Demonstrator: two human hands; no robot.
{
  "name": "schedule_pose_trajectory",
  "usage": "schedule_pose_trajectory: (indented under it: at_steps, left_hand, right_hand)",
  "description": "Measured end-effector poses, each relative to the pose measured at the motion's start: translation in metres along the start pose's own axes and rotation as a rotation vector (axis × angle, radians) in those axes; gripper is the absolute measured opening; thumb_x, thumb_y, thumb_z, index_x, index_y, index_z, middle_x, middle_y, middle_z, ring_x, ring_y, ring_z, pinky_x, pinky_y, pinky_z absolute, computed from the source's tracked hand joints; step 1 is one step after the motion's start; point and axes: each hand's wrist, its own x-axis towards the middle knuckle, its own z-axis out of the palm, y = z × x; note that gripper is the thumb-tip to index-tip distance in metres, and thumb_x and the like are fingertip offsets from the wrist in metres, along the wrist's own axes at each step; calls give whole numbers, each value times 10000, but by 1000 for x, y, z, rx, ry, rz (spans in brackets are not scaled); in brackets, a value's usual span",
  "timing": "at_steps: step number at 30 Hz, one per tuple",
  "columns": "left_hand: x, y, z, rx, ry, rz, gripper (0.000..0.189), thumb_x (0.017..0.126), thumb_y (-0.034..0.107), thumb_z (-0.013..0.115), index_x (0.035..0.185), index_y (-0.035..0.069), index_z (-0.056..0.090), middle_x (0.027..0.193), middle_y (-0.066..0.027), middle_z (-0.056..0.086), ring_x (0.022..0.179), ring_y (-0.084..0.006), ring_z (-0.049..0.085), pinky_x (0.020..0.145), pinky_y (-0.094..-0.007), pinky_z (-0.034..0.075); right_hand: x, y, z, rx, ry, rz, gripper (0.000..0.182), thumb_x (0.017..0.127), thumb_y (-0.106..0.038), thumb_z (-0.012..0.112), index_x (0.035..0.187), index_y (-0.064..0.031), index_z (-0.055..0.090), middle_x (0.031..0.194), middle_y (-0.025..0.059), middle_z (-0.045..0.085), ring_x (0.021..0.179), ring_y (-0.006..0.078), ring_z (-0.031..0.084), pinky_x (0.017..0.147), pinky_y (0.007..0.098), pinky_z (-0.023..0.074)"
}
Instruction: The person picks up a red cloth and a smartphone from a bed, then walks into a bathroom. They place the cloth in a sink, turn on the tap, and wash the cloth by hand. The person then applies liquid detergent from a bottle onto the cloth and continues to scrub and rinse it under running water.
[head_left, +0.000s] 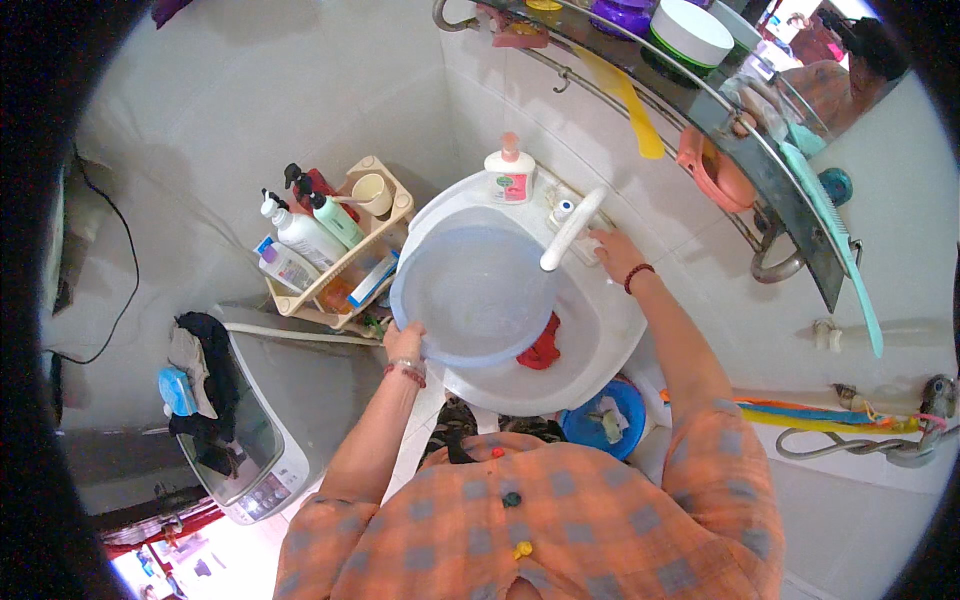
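A translucent pale-blue plastic basin (480, 296) rests over the left part of a white washbasin (487, 394). My left hand (405, 341) grips the basin's rim at its lower left. Under the basin's right side, a red cloth (541, 346) lies partly hidden in the washbasin. The white tap (576, 226) has its spout tip over the basin's right rim. My right hand (619, 256) reaches to the right side of the tap's base; its fingertips hide whatever they touch there. A blue-marked tap knob (564, 210) shows left of the spout.
A hand-soap pump bottle (511, 176) stands behind the basin. To the left are a beige rack (341, 279) of bottles and a washing machine (300, 390) with clothes on it. A blue bucket (634, 409) sits below right. A dark shelf (821, 281) with a metal rail juts out upper right.
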Motion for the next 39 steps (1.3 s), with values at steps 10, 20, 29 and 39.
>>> schedule_pose_trajectory:
  at_steps: [10, 20, 29, 39]
  left_hand:
    - [1, 18, 32, 118, 41, 108, 265, 661, 56, 594, 914, -23, 590, 839, -121, 642, 718, -202, 596, 652, -305, 472]
    - [-42, 87, 29, 715, 168, 848, 158, 648, 12, 591, 788, -2, 517, 700, -152, 584, 645, -295, 591, 612, -351, 463]
    - [-84, 107, 14, 876, 119, 1468, 199, 615, -45, 603, 653, 33, 423, 617, -144, 444, 565, -344, 491, 495, -408, 394]
    - [-120, 147, -20, 787, 233, 1674, 200, 602, -63, 579, 636, 29, 404, 610, -134, 404, 541, -329, 446, 481, -388, 368]
  right_hand:
    - [3, 1, 4, -34, 3, -43, 425, 892, -146, 492, 1312, -189, 442, 1171, 191, 492, 1091, 351, 500, 938, 424, 432]
    - [-7, -13, 1, -169, 18, -64, 445, 868, -53, 415, 1296, -161, 469, 1148, 194, 510, 1066, 336, 529, 903, 410, 456]
    - [-5, -2, 11, -108, 75, -56, 433, 863, -12, 385, 1265, -136, 484, 1126, 190, 525, 1055, 339, 538, 900, 402, 449]
    - [-13, -11, 13, -165, 180, -62, 382, 905, -113, 385, 1276, -141, 470, 1115, 156, 551, 1031, 316, 567, 866, 418, 475]
